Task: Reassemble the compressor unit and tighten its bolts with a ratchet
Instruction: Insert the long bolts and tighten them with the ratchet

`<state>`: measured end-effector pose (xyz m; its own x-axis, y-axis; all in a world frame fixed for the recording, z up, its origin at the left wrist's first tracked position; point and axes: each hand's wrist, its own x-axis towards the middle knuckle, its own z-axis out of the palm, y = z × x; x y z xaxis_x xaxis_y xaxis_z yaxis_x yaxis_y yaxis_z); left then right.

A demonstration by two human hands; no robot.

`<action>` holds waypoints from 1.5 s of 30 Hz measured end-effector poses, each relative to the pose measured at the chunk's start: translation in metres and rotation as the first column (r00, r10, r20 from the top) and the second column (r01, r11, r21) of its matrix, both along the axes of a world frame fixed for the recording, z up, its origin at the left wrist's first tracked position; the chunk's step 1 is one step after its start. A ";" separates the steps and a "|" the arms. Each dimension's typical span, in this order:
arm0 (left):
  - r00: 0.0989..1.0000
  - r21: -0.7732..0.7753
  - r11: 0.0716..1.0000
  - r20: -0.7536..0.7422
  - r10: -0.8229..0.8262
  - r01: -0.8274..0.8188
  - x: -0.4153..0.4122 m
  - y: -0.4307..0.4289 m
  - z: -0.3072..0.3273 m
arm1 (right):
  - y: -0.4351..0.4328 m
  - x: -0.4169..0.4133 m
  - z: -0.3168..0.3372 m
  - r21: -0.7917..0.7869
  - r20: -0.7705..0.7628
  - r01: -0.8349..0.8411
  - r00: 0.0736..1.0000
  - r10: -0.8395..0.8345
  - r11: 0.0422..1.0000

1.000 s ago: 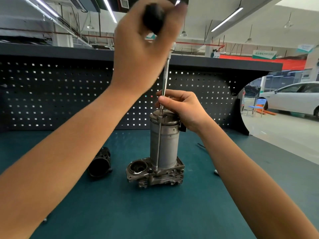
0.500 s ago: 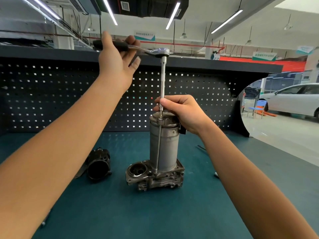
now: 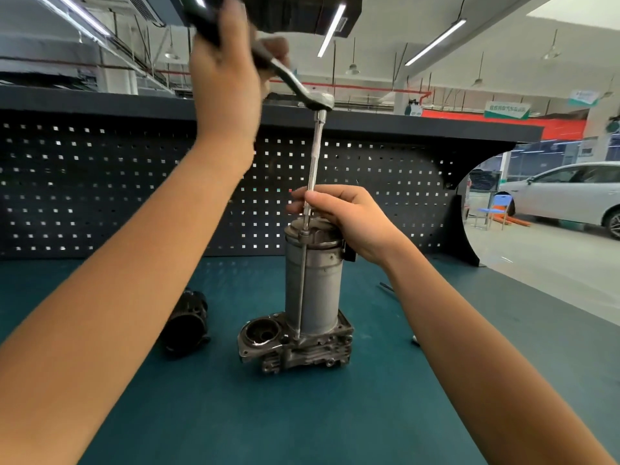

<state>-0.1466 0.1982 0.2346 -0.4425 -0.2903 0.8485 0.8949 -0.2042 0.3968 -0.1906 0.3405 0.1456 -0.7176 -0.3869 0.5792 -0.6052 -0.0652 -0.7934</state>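
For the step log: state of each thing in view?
compressor: upright on bench.
black part: on its side, left of compressor, apart.
extension bar: near upright, lower end on compressor's top.
ratchet: head seated on extension bar top.
left hand: grips ratchet handle, raised.
right hand: pinches extension bar low down.

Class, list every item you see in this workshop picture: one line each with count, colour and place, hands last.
compressor unit: one, silver-grey, upright at mat centre
ratchet: one, chrome and black, atop extension bar
extension bar: one, chrome, upright, unit's top to ratchet
cylindrical part: one, black, on mat left of unit
mat: one, teal, foreground
pegboard: one, dark, behind mat
car: one, white, far right
chair: one, blue, near car
left hand: one, grips ratchet handle
right hand: one, holds extension bar above unit
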 end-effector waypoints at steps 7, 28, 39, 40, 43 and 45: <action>0.887 0.222 0.920 0.267 -0.377 0.324 -0.027 -0.010 0.005 | 0.000 0.001 0.000 -0.017 0.018 -0.001 1.000 0.001 1.000; 0.806 0.311 0.830 0.242 -0.541 0.463 -0.037 -0.019 -0.008 | 0.002 0.002 0.000 -0.027 0.011 -0.023 1.000 0.023 0.999; 0.979 -0.114 0.989 -0.192 0.071 -0.094 0.013 0.007 -0.020 | -0.001 0.003 -0.003 -0.041 -0.070 0.099 0.992 -0.101 0.994; 0.997 -0.017 1.000 -0.070 -0.019 0.018 0.006 0.003 -0.018 | -0.001 0.004 -0.003 -0.020 -0.070 0.100 0.992 -0.101 0.995; 0.920 0.239 0.932 0.218 -0.326 0.273 -0.026 -0.017 -0.009 | -0.002 0.005 -0.002 0.027 -0.016 0.056 0.998 -0.056 0.998; 0.827 0.362 0.857 0.296 -0.478 0.366 -0.044 -0.025 -0.008 | -0.003 0.006 -0.001 0.023 0.020 0.037 0.999 -0.038 0.999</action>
<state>-0.1908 0.1731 0.2262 -0.8341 -0.1997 0.5142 0.4963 -0.6785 0.5415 -0.1846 0.3374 0.1450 -0.7435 -0.3723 0.5556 -0.5906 -0.0244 -0.8066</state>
